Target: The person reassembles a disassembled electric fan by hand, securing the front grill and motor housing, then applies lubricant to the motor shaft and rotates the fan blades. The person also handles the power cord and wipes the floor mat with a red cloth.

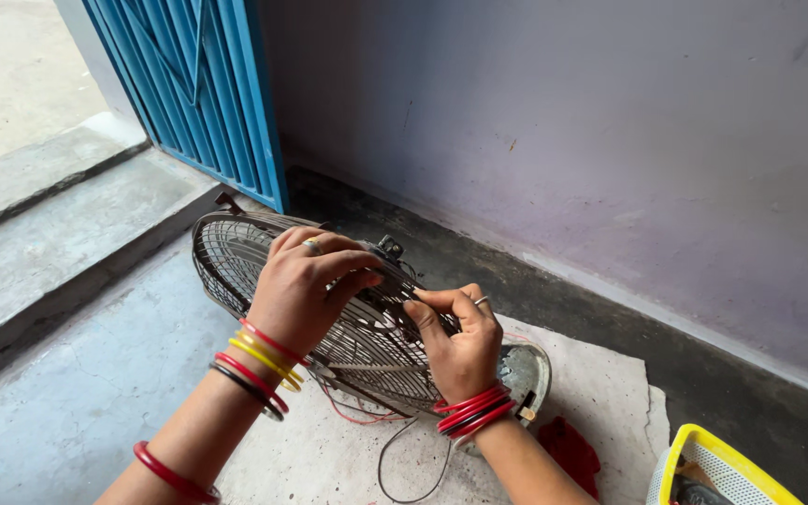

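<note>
A round metal wire fan guard [236,248] stands tilted on the floor, with the fan's grey base [527,367] behind it at the right. My left hand [306,285] lies over the top rim of the guard, its fingers curled onto the wires. My right hand [458,339] pinches the wires just to the right, thumb and fingers pressed together near a dark clip [388,248] on the rim. Both wrists wear red, yellow and black bangles. Thin red and black wires [381,440] trail under the guard.
A pale cloth or sheet [600,402] lies under the fan. A red rag [572,451] sits by my right forearm. A yellow-rimmed white basket [722,472] is at the bottom right. A blue metal door [203,89] and a purple wall [610,140] stand behind.
</note>
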